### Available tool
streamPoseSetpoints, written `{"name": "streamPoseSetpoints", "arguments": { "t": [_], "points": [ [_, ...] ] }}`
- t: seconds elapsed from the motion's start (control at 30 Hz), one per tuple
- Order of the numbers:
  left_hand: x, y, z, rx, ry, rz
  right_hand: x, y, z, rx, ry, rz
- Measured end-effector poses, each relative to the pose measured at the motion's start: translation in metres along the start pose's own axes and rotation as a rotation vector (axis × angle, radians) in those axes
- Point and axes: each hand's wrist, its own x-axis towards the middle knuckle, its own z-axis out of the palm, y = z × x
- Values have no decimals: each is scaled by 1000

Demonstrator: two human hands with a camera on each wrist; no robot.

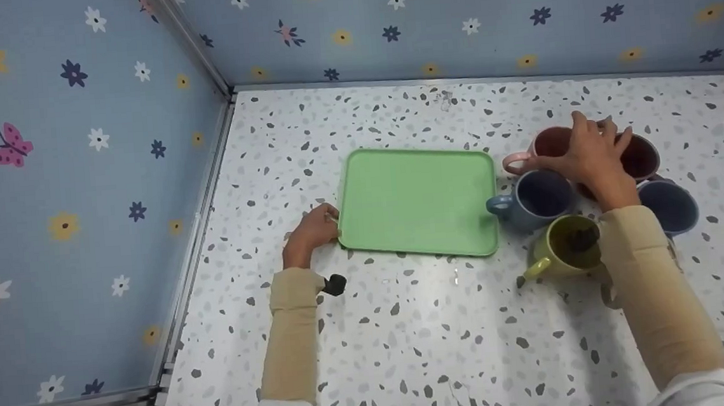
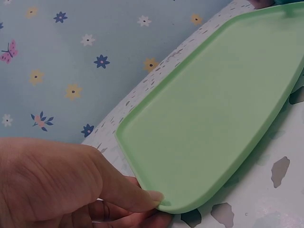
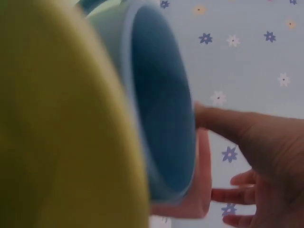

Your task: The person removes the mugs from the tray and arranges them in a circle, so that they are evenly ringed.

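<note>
My left hand (image 1: 314, 228) pinches the near left corner of a flat green tray (image 1: 419, 202). In the left wrist view its thumb lies on the tray's rim with fingers underneath. At the right, my right hand (image 1: 594, 152) reaches over a pink mug (image 1: 550, 143), thumb near the handle side and fingers spread toward the far side. In the right wrist view, thumb and a fingertip grip the pink mug's wall, partly hidden behind a blue mug (image 3: 161, 99). The blue mug's handle overlaps the tray's right edge in the head view.
A yellow-green mug (image 1: 566, 246) stands nearest me, under my right forearm. A dark red mug (image 1: 642, 156) and a slate-blue mug (image 1: 669, 207) stand to the right. Flowered panels (image 1: 388, 29) bound the speckled table (image 1: 410, 346) behind and at left.
</note>
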Motion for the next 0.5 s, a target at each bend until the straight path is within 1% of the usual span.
{"name": "streamPoseSetpoints", "arguments": {
  "t": [0.1,0.17,0.3,0.4,0.5],
  "points": [
    [0,1,0,-13,-12,-8,0,11,1,38,10,-27],
    [0,0,0,-6,-7,-8,1,17,1,56,17,-45],
    [1,0,0,7,-4,-7,3,23,4,84,53,-74],
    [1,0,0,10,-2,-4,2,25,6,83,75,-74],
    [1,0,0,6,-2,-4,0,24,7,59,89,-68]
  ]
}}
